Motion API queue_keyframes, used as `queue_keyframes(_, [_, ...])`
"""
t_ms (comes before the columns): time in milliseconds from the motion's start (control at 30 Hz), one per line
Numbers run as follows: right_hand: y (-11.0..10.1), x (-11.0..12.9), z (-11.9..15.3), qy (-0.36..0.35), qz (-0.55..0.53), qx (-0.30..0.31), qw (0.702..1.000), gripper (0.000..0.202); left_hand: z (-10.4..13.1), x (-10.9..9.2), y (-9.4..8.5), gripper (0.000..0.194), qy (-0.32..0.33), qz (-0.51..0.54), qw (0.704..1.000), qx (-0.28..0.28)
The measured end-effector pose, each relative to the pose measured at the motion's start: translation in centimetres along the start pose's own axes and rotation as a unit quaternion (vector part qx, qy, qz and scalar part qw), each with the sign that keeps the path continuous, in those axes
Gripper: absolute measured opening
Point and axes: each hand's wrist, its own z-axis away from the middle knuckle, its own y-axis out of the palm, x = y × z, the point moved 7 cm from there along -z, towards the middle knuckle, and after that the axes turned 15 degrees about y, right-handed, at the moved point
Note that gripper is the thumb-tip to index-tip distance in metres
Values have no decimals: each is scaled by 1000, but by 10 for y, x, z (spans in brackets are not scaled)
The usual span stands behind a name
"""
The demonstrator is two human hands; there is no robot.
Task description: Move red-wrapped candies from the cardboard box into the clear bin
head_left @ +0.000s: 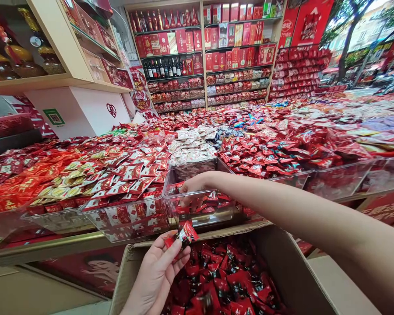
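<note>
My left hand (160, 267) is closed in a pinch on a red wrapped candy (185, 235) with a dark middle, above the front edge of an open cardboard box (302, 271). Many similar red-and-black wrapped candies (230, 280) lie in that box. My right hand (197, 188) reaches from the right down into a clear plastic bin (200, 223) behind the box. Its fingers point downward, slightly apart, among the red packets (213, 203) on the bin's floor. The bin's wall partly blurs the fingertips, and no held piece shows there.
Clear bins heaped with wrapped sweets adjoin on both sides: red-and-white packets (131, 170) left, white packets (193, 144) behind, red packets (265, 153) right. A shelf of bottles and gift boxes (170, 43) stands at the back. A wooden cabinet (82, 70) overhangs the left side.
</note>
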Motion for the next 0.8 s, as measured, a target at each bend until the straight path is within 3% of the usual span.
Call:
queue_keyframes(133, [1,2,3,-8,3,-3,1000,41,-2,-24,0,30,80,-42,996,-1])
queue_keyframes(267, [0,3,3,-11,6,-5,1000,41,-20,-89,15,30,244,-127,961,32])
queue_keyframes(333, [0,4,2,-10,6,-4,1000,41,-33,-130,30,30,367,-261,891,59])
queue_keyframes(367, [0,4,2,-9,6,-2,1000,41,-40,-145,42,31,409,-359,835,88])
queue_keyframes(400, [1,4,1,-7,6,1,1000,40,-48,-157,54,30,445,-467,756,108])
queue_keyframes(467, [3,3,2,-3,5,13,1000,38,-69,-169,67,26,450,-533,705,130])
queue_keyframes(567, [6,2,3,2,5,34,999,37,-96,-167,90,20,433,-620,625,193])
queue_keyframes(667, [6,1,4,5,6,49,999,36,-112,-144,110,13,381,-700,532,285])
queue_keyframes(800, [7,-1,5,8,2,88,996,37,-116,-113,121,8,302,-770,428,364])
